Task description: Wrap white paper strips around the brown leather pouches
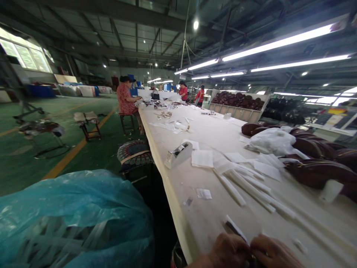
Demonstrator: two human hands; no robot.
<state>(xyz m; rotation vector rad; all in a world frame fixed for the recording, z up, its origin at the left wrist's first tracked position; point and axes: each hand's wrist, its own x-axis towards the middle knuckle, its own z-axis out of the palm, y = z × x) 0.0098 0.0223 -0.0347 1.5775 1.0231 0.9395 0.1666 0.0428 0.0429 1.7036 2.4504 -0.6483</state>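
At the bottom edge of the view, my left hand [230, 250] is closed, its fingers wrapped round a narrow dark strap [233, 227] with a white strip along one side. Close beside it, my right hand [272, 252] pinches the same piece; the lower part is hidden by the fingers and cut off by the frame. Ahead of the hands lie several long white wrapped strips [251, 190] and loose white paper sheets [202, 159]. A small clear packet [204, 194] rests on the table to the left of the strips.
The long pale table [178, 193] stretches away, with a tape dispenser [179, 153] near its left edge. Dark red bags [320, 173] and a white plastic bag [272, 140] lie on the right. A blue plastic sack [83, 193] and a stool [134, 152] stand left. Co-workers [126, 95] are farther off.
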